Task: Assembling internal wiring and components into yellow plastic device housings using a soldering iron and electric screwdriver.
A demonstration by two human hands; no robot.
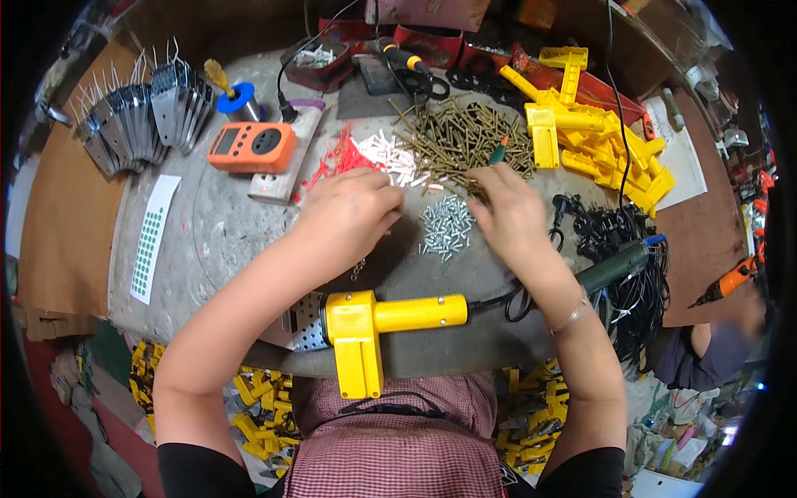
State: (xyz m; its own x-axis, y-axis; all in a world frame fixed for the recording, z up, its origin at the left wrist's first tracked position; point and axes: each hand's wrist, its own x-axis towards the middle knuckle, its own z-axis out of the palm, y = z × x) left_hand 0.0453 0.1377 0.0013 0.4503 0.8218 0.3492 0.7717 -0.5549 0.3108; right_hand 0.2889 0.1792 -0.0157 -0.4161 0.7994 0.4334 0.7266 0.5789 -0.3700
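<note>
Both hands, the left hand and right hand, curled half-closed beside the silver screws; contents indiscernible. Screws: light, rigid, slippery; pinch by shank.

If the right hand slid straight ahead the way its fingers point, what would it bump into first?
The right hand points away from the person and a little left. It would probably run straight into the pile of brass-coloured screws just past its fingers, though they may already touch the pile's near edge; depth is hard to judge.
</note>
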